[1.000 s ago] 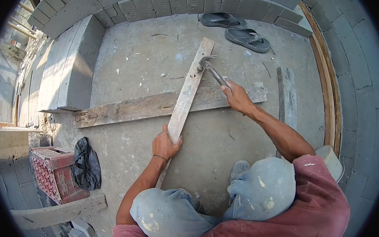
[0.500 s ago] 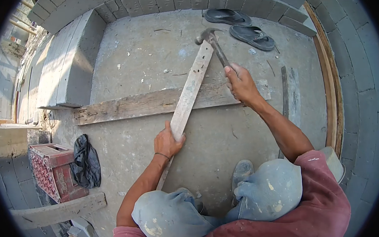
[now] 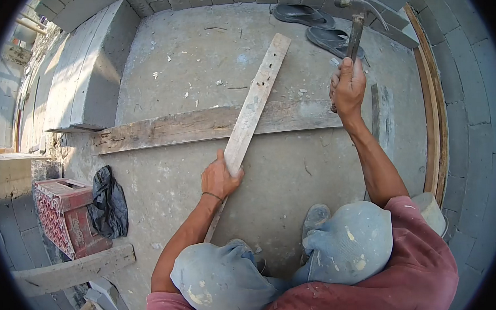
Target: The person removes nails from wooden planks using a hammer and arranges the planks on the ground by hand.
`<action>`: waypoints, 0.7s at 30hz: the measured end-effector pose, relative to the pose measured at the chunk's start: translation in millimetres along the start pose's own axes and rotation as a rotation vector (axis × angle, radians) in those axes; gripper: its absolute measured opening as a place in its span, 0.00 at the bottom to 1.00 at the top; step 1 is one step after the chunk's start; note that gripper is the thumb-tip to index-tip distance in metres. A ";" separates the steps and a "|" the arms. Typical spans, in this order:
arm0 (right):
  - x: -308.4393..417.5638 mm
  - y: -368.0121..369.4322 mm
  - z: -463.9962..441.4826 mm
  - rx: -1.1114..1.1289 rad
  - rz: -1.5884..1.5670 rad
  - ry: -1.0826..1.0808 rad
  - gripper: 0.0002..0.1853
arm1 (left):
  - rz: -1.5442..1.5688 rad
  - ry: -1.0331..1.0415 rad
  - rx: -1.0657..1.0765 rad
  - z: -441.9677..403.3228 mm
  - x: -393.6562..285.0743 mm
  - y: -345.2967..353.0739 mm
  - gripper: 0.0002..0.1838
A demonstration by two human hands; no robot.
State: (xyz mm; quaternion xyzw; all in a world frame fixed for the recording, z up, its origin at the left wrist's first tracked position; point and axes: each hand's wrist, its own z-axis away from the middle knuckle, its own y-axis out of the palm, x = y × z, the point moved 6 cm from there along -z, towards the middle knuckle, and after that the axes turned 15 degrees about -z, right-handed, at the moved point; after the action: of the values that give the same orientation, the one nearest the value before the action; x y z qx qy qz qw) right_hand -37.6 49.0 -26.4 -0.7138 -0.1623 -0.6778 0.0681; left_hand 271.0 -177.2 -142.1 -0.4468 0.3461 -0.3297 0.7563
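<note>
My left hand [image 3: 220,178] is closed round a narrow wooden board [image 3: 251,114], low on its length. The board slants away from me and lies across a wider plank [image 3: 172,129] on the floor. Several dark nails or holes mark its far half. In my right hand [image 3: 348,87] is a claw hammer [image 3: 355,32], gripped by its handle and raised to the right of the board, clear of it. The hammer's head points away from me, partly in front of a pair of black flip-flops [image 3: 303,16].
Left of me stand a red crate [image 3: 70,211] and a black plastic bag [image 3: 109,203]. Grey blocks [image 3: 92,68] are stacked at the far left. Long timbers [image 3: 432,115] lean along the right wall. A short metal-like strip [image 3: 375,110] lies on the floor at right.
The hammer has come off the far end of the board and swung up and to the right with my right hand. My left hand keeps its hold on the board.
</note>
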 end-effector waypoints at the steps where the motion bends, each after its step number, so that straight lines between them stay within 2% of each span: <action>1: -32.8 -4.4 15.0 -0.025 0.205 -0.237 0.22 | -0.008 -0.004 0.012 0.2 0.4 -1.0 0.33; 2: -44.9 -2.8 23.7 -0.053 0.408 -0.477 0.22 | -0.012 0.001 -0.003 -0.1 1.1 -4.1 0.33; 3: -43.5 -6.3 16.1 -0.057 0.403 -0.491 0.22 | 0.003 0.003 -0.005 0.1 1.5 -4.5 0.33; 5: -101.3 -2.8 5.7 0.431 0.600 0.284 0.22 | 0.007 0.007 0.000 -3.4 0.8 -6.0 0.32; 6: -54.3 10.7 9.7 0.269 0.401 0.549 0.23 | 0.009 -0.006 -0.003 -3.5 0.0 -6.6 0.33; 7: -46.9 16.3 15.0 0.272 0.399 0.580 0.23 | 0.014 -0.018 0.011 1.0 0.2 -1.0 0.33; 9: 2.0 12.6 9.7 0.055 0.235 -0.134 0.22 | 0.026 -0.030 0.059 6.1 1.1 7.9 0.33; 10: 1.6 10.7 18.0 -0.049 0.308 -0.221 0.21 | 0.029 -0.027 0.044 -1.4 -0.6 0.8 0.34; 11: -14.5 1.1 24.6 -0.056 0.305 -0.232 0.21 | 0.025 -0.020 0.034 -0.1 -0.8 0.3 0.34; 13: -80.0 3.2 26.3 0.401 0.967 -0.082 0.17 | 0.006 -0.008 0.002 -0.3 1.5 2.2 0.34; 14: -82.1 10.6 19.8 0.439 0.907 -0.006 0.16 | 0.002 0.012 -0.012 -2.8 -0.4 -3.4 0.34; 15: -78.6 6.6 19.0 0.431 0.902 -0.003 0.16 | -0.006 0.017 -0.011 -2.8 1.6 -3.4 0.34; 17: -19.2 28.6 14.4 0.334 0.670 0.035 0.18 | -0.008 0.007 -0.010 -4.8 2.9 3.7 0.34; 18: -31.3 33.3 27.3 0.342 0.673 0.060 0.18 | -0.005 0.000 0.014 0.2 3.8 9.4 0.34; 20: -32.5 26.6 45.2 0.076 0.567 -0.163 0.20 | -0.018 -0.005 0.009 -2.7 1.0 1.2 0.35; 21: -42.5 22.1 40.4 0.066 0.566 -0.182 0.20 | -0.020 0.005 -0.009 -3.9 -0.3 -4.0 0.35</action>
State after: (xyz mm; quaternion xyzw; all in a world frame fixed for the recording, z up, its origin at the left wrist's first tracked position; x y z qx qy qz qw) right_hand 6.5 35.2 -68.6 -0.7860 0.0156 -0.5595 0.2627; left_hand 266.9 -180.2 -139.8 -0.4529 0.3451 -0.3366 0.7500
